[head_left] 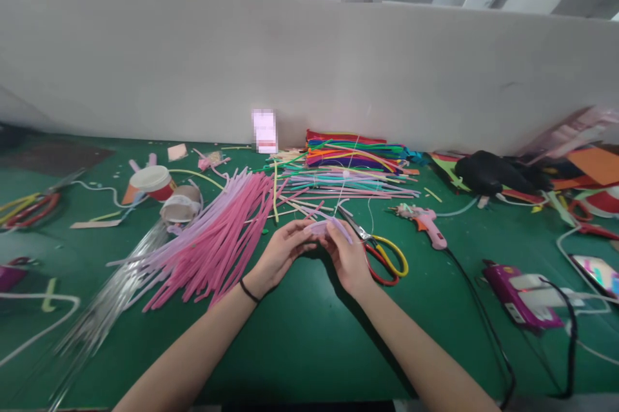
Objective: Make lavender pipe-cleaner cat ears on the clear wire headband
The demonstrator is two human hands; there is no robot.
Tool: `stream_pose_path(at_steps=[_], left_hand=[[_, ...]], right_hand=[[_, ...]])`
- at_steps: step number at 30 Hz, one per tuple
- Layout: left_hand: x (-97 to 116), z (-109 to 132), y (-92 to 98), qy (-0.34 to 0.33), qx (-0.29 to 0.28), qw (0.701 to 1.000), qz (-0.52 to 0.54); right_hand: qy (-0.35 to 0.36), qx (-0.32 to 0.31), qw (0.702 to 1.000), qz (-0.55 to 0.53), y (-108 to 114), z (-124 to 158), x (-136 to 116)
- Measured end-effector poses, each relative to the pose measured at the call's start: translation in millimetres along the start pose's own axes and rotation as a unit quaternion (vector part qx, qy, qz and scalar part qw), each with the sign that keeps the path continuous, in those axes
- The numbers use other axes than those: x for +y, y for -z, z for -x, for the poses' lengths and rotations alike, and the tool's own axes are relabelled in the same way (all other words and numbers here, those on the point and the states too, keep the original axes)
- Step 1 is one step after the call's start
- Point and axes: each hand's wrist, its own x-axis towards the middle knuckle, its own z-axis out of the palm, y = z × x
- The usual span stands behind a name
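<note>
Both hands meet at the middle of the green table. Between their fingertips is a short lilac bundle of bent pipe cleaners (316, 227), partly hidden by the fingers. My left hand (290, 245), with a dark band at the wrist, is closed on its left part. My right hand (345, 254) pinches the right part, where a lilac end sticks out past the thumb. Scissors (389, 260) with red and yellow handles lie just right of my right hand. To the left of my left hand spreads a big fan of pink pipe cleaners (222, 238), with lilac ones along its edge.
Multicoloured pipe cleaners (353, 153) are stacked by the white partition (309, 64). A pink glue gun (428, 225) rests at right, its cord running near a purple power strip (520, 296). Thin clear sticks (120, 289), a paper cup (152, 181) and more scissors (39, 206) lie left.
</note>
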Motion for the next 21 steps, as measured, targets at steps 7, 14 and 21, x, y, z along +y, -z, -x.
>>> stream_pose_path(at_steps=[7,14,21], left_hand=[[11.3,-7.8,18.6,-0.044,0.055,0.997,0.045],[27.3,-5.0,22.4,0.006,0.015,0.999,-0.029],[17.5,-5.4,14.0,-0.012,0.039,0.983,-0.176]], right_hand=[[0.010,-0.216,0.968,0.126,4.6,6.4,8.7],[-0.004,-0.181,0.962,0.206,9.8,-3.6,5.2],[-0.082,-0.188,0.962,0.178,11.8,-8.5,8.2]])
